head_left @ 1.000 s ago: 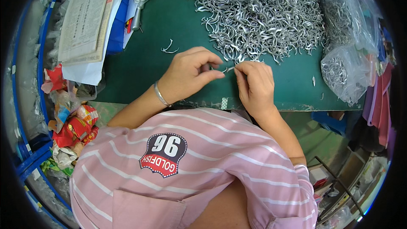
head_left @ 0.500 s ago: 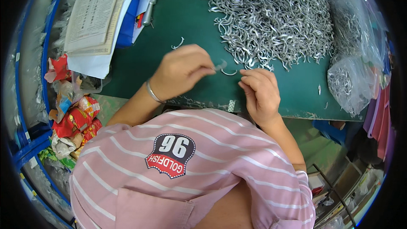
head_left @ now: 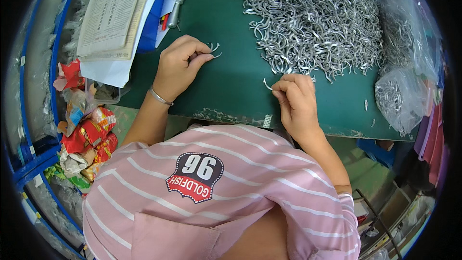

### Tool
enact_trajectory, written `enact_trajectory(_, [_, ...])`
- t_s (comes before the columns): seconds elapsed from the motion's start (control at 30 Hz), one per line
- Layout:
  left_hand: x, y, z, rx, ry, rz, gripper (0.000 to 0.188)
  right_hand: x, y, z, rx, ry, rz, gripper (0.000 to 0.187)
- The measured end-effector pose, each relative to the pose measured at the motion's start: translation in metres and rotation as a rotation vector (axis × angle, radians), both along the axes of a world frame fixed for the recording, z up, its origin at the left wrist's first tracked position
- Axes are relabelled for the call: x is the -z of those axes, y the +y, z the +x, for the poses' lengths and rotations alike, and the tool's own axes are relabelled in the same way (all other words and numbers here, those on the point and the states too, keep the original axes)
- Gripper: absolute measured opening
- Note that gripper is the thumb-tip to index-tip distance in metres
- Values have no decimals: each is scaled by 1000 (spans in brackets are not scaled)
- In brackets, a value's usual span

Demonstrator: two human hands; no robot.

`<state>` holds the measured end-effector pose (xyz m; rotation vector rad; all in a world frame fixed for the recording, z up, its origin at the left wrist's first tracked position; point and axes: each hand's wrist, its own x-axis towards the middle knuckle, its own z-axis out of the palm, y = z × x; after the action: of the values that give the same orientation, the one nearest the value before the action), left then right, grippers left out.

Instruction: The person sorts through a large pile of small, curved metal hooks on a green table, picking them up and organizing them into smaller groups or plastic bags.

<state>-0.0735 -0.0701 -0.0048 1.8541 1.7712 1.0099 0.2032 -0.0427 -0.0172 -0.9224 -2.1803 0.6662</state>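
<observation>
My left hand [head_left: 179, 65], with a bracelet at the wrist, is over the left of the green table. Its thumb and index finger are pinched together on a small curved metal piece [head_left: 218, 56]. Right beside these fingertips shows another curved metal piece [head_left: 215, 46]; whether it lies on the table or is touched, I cannot tell. My right hand [head_left: 298, 103] is closed near the front edge of the pile, with a slim curved metal piece [head_left: 267, 84] sticking out from its fingertips. The large heap of silvery curved metal pieces [head_left: 317, 24] lies just beyond that hand.
On the right, a clear plastic bag [head_left: 397, 98] of metal pieces stands on the green table [head_left: 226, 86]. Papers [head_left: 108, 19] and a blue bin [head_left: 152, 31] are at the left, near crumpled red wrappers [head_left: 86, 135] and a blue rack [head_left: 36, 163].
My left hand has moved left, away from the right hand, to the loose piece on the table. The curved piece that lay between the hands now sticks out from my right fingertips.
</observation>
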Motion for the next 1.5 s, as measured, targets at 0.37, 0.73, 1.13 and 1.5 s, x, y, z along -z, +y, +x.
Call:
enact_trajectory(0.37, [-5,10,80,575,-257,48,23,-8,-11,24,-90,221,-190,19])
enact_trajectory(0.73, [3,3,88,619,-234,-53,13,1,-27,38,-70,212,-300,15])
enact_trajectory(1.13, [-2,6,88,597,-293,-106,12,0,-23,36,-77,249,-358,10])
enact_trajectory(1.5, [1,7,84,378,-374,-97,12,-50,88,23,114,267,-677,10])
